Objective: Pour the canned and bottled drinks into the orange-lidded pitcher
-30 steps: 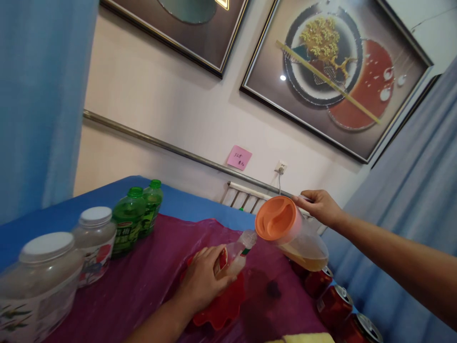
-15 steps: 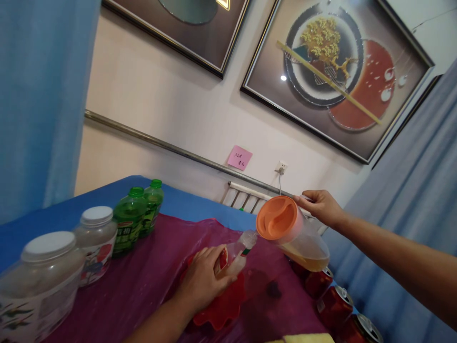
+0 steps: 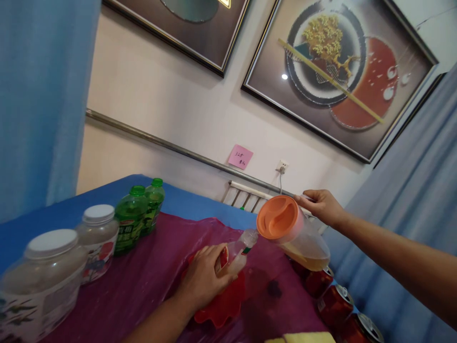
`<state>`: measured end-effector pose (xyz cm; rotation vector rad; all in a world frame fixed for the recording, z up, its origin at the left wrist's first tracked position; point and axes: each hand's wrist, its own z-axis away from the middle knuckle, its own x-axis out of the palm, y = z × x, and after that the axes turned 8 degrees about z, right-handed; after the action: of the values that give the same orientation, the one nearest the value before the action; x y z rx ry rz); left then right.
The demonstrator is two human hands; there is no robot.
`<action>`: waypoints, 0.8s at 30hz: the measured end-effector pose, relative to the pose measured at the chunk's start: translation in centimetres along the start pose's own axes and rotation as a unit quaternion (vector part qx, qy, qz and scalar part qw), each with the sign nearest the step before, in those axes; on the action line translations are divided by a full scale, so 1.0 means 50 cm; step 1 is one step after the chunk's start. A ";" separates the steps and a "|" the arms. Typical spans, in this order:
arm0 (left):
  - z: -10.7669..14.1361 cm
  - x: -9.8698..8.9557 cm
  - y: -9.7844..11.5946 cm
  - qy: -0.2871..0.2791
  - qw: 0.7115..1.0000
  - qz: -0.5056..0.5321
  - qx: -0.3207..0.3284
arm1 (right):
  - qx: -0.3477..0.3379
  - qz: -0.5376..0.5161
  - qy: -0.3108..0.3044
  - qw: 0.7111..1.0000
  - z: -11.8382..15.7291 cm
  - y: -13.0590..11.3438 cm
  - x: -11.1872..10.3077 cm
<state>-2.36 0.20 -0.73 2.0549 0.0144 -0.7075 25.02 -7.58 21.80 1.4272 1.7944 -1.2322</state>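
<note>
L fingers (image 3: 213, 251) wrapped round clear btl (image 3: 233, 252), R fingers (image 3: 314, 194) gripping tilted jug (image 3: 310, 238) below them

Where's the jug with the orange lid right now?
In the head view, the jug is right of centre, held tilted by the right hand, its orange lid close to the clear bottle.
</note>
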 end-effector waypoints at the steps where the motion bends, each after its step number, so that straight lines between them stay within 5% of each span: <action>1: 0.000 0.000 0.001 0.000 1.000 0.000 0.000 | 0.002 -0.003 -0.001 1.000 0.000 0.001 0.000; 24: 0.001 0.000 -0.003 0.004 1.000 0.006 0.004 | -0.006 -0.003 0.000 1.000 0.005 -0.005 -0.003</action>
<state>-2.44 0.26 -0.87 2.0641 0.0041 -0.6936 24.78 -7.87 21.91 1.4179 1.8040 -1.2219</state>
